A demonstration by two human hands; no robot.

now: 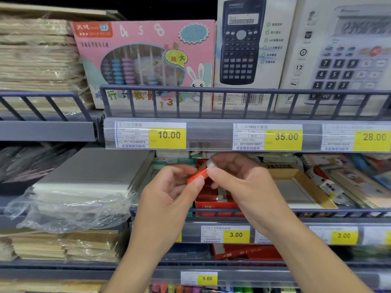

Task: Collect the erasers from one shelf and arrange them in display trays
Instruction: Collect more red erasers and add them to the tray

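Both hands meet in front of the middle shelf, pinching one small eraser (198, 174) in a red sleeve with a white end. My left hand (169, 193) grips its lower red end between thumb and forefinger. My right hand (239, 187) holds the white upper end with its fingertips. Directly behind and below the hands stands a red display tray (213, 205) on the shelf, mostly hidden by my fingers. To the right sits a tan cardboard display tray (304, 187) with a grey bottom showing.
A grey wire rail (317, 211) runs along the shelf front under my wrists. Price strips (236, 234) hang below it. Plastic-wrapped paper stacks (80, 187) fill the left. Boxed calculators (243, 43) and a pink abacus box (146, 60) stand on the shelf above. Loose stationery packs (359, 178) lie at right.
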